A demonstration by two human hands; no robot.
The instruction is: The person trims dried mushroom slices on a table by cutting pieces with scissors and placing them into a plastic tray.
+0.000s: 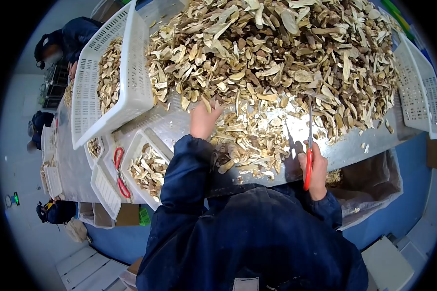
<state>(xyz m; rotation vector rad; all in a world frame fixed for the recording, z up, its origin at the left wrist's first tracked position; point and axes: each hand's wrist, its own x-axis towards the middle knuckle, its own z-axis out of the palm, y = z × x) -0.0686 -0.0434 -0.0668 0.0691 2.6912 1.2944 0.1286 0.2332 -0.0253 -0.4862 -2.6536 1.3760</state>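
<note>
My left hand (204, 120) is at the lower left edge of a big heap of dried mushroom slices (277, 63). Its fingers are closed around a dried mushroom slice (207, 104). A pair of scissors (308, 165) with red handles is gripped in my right hand (318, 169); its slim metal blade, seen edge-on, points away from me toward the heap. Between my hands, a looser layer of paler slices and small bits (250, 140) lies on the metal table (347, 150).
A large white perforated basket (137, 72) holding slices stands at left. Nearby are a white tray (131, 157) of slices and more red-handled scissors (119, 172). Another basket (420, 92) stands at right. A lined box (374, 191) sits below the table edge. Several people work at far left.
</note>
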